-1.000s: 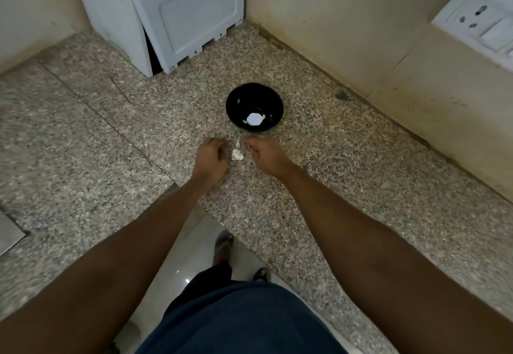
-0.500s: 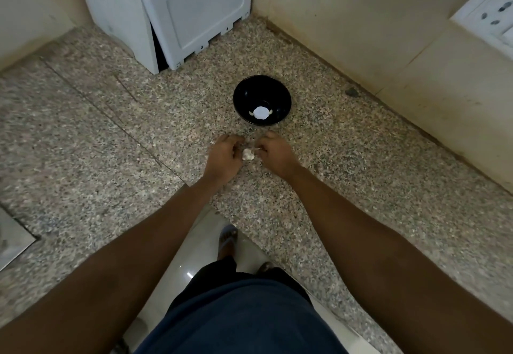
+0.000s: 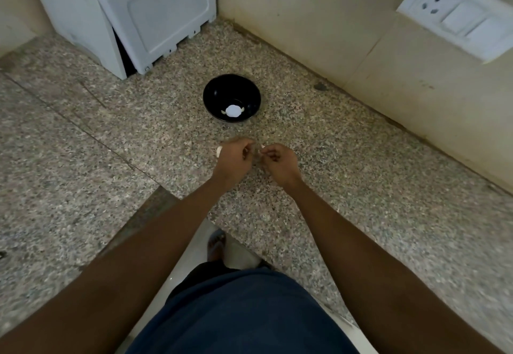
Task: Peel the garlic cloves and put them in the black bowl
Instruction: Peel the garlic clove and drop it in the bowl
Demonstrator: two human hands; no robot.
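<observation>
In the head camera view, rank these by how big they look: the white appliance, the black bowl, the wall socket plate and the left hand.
1. white appliance, cut off by the frame
2. wall socket plate, also cut off
3. black bowl and left hand look alike in size, so I won't rank them.

No readable text, label, brand, number or sign appears anywhere in the head view; the white appliance [image 3: 133, 18] at far left, the black bowl [image 3: 213, 95] and the wall socket plate [image 3: 458, 15] at far right all show plain, unmarked surfaces.
</observation>
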